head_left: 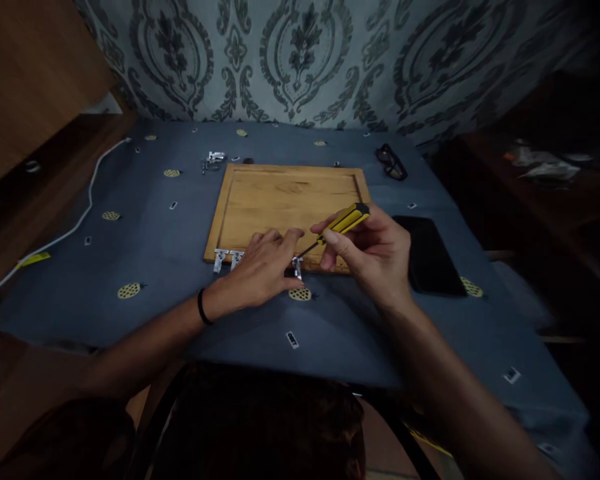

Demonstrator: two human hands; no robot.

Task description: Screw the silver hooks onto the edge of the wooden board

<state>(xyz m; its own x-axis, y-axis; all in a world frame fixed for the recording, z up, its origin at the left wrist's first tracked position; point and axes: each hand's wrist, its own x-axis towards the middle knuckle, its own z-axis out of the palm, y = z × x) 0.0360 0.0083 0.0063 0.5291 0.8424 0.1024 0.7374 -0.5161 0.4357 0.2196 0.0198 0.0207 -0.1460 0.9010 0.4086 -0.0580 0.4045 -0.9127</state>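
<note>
A framed wooden panel [285, 193] lies flat on the cloth-covered table. My left hand [263, 267] rests over its near edge with fingers spread, the thumb by the lower end of a metal hinge [297, 268]. Whether that thumb presses on the hinge, I cannot tell. In my right hand [380, 250] is a yellow-and-black screwdriver [345, 223], gripped by the handle and tilted. Its tip reaches down to the hinge. Two more hinges, a left one [220, 260] and one partly behind my left hand [237, 258], sit along the same edge.
Loose metal hardware [214, 160] lies beyond the panel's far left corner. Dark-framed glasses [391, 162] are at the back right, and a black tablet-like slab [429, 257] lies right of my right hand. A white cable [93, 193] runs down the left side. A patterned curtain [305, 60] hangs behind.
</note>
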